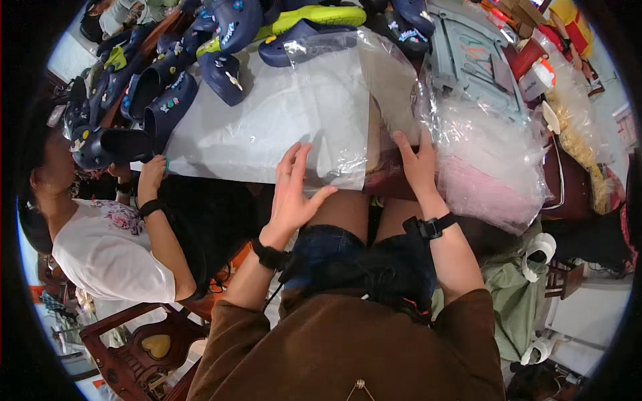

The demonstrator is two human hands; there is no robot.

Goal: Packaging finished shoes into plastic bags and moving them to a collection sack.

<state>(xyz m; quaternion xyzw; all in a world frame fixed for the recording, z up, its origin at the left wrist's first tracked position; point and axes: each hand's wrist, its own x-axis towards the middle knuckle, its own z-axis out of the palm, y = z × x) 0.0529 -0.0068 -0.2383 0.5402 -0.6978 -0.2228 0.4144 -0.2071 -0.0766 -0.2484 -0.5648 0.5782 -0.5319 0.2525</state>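
Observation:
Over the near edge of a white sheet (247, 127) on the table is my left hand (294, 190), fingers stretched and thumb out to the side. A clear plastic bag (391, 80) lies across the sheet's right end. Beside the bag's right part is my right hand (419, 167), thumb and fingers apart; the bag's edge reaches its fingertips, and I see nothing gripped. Beyond my hands, a navy clog (301, 45) with a lime green sole rests at the sheet's far edge. Another navy clog (224, 77) with charms stands left of it.
At left a co-worker in a white top (107, 247) reaches toward several navy clogs (110, 147). To my right lies a stack of clear and pink plastic bags (488, 167), with a grey-blue plastic lid (475, 60) behind. A wooden chair (140, 341) and a green sack (501, 294) stand lower down.

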